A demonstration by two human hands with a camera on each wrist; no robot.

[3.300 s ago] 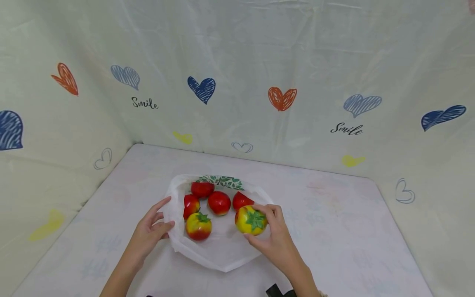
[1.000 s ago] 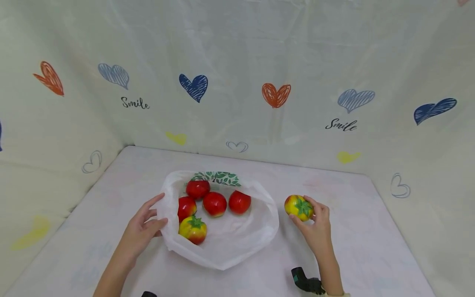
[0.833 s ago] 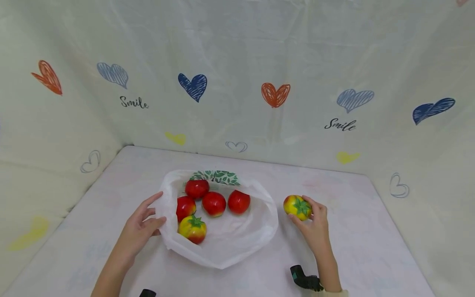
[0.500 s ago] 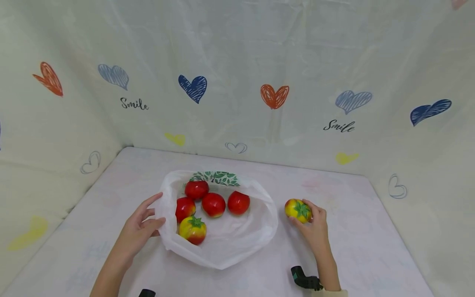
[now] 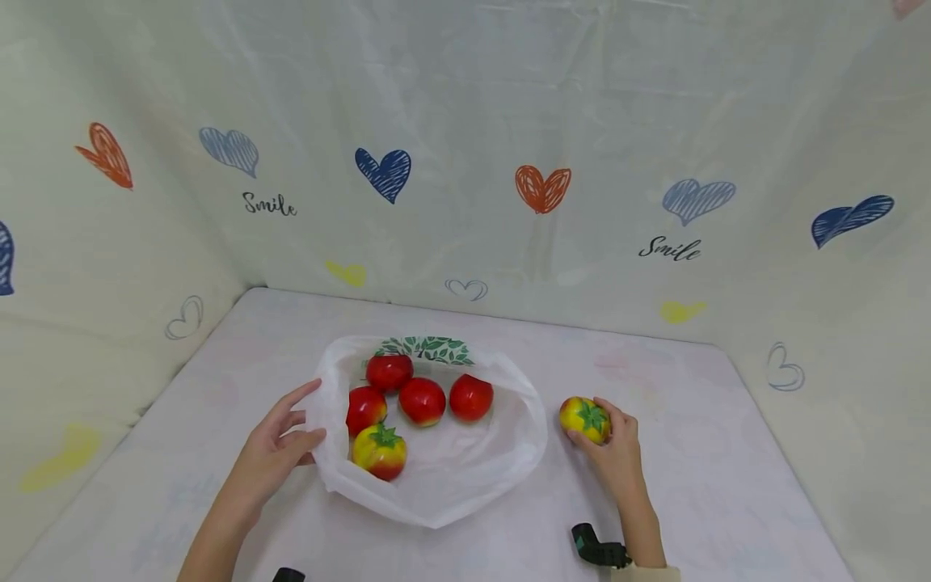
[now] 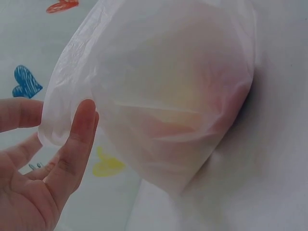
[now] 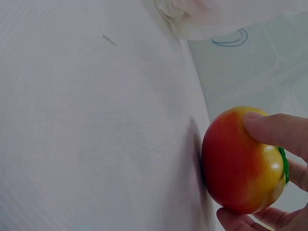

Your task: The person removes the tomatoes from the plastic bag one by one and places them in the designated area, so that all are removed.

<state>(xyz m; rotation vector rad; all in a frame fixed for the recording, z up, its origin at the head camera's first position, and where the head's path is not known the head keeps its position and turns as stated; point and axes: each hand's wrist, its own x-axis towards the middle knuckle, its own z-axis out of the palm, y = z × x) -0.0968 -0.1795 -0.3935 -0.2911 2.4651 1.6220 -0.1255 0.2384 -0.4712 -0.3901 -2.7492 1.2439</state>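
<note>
Pale sheeting (image 5: 465, 97), printed with coloured hearts (image 5: 384, 171) and the word "Smile" (image 5: 670, 248), stands behind a white table (image 5: 713, 420). On my head feed, the right hand (image 5: 617, 440) grips a yellow-and-red fruit (image 5: 579, 417) between thumb and fingers, its green leafy top towards the palm; it sits to the right of the bag, apart from it, and I can't tell whether it touches the tabletop. I see the left hand (image 5: 275, 440) holding the left rim of the white bag (image 5: 465, 501) between thumb and fingers. Inside the open bag I count four red fruits (image 5: 422, 402) and one yellower fruit (image 5: 380, 454), leafy top up. Green leaf print (image 5: 436, 350) shows at its far edge. Beside the right wrist is a black fitting (image 5: 598, 551).
</note>
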